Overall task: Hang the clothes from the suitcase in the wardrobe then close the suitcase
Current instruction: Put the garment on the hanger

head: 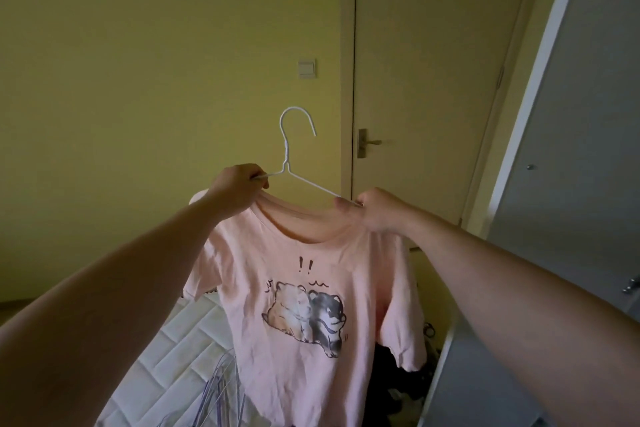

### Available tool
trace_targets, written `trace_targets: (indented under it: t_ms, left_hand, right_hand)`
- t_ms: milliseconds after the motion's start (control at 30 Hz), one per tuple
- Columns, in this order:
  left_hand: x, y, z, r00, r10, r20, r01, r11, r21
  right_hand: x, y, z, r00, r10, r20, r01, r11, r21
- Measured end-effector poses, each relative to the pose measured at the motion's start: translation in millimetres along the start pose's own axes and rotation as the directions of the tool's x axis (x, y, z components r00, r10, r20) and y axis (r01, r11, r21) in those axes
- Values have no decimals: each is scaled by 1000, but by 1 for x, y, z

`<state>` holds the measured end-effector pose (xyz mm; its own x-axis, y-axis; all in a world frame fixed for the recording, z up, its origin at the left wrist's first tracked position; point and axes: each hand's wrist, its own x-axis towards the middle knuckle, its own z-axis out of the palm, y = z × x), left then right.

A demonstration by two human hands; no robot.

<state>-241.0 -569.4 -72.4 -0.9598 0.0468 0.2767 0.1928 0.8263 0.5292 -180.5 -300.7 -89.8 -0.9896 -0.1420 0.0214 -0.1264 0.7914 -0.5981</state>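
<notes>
The left hand (239, 189) and right hand (375, 210) have their fingers clamped on the white hanger (289, 163), fitting the pink T-shirt (301, 305) on it. The right shoulder seems not seated yet. The next move is to settle it, then carry it to the wardrobe (571, 149).

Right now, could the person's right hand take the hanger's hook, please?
Probably yes: the hook stands bare above the T-shirt, but the right hand is busy pinching the hanger's arm.
</notes>
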Motion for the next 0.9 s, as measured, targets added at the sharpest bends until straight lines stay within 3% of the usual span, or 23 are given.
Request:
trace_targets:
  t_ms: [133, 200, 267, 300, 400, 500, 567, 733, 900]
  left_hand:
    - [6, -8, 3, 1000, 21, 21, -21, 1000, 15]
    - [8, -12, 5, 999, 37, 36, -39, 997, 65]
    - [10, -15, 7, 996, 75, 52, -83, 981, 176]
    - [11, -15, 9, 994, 91, 62, -103, 970, 221]
    - [14, -13, 18, 991, 81, 103, -107, 954, 280]
    - [19, -14, 30, 998, 31, 48, -43, 966, 254]
    - [21, -17, 34, 1000, -14, 16, 11, 988, 156]
    - [19, -14, 37, 1000, -5, 20, 4, 998, 62]
    - [18, -2, 42, 991, 105, 87, -110, 992, 54]
  right_hand:
    - [2, 4, 1, 989, 56, 135, -83, 976, 203]
    - [9, 10, -1, 991, 119, 54, -130, 919, 373]
    - [15, 11, -3, 986, 140, -91, -85, 887, 453]
    - [18, 13, -5, 977, 112, -180, -37, 926, 376]
    - [13, 13, -10, 932, -65, -356, 25, 993, -117]
    - [6, 4, -7, 883, -199, -426, -71, 839, -539]
    - [6, -1, -1, 889, -253, -382, -92, 718, -690]
    - [18, 6, 11, 886, -311, -343, -20, 715, -699]
    - [34, 2, 25, 943, -201, -266, 40, 861, -507]
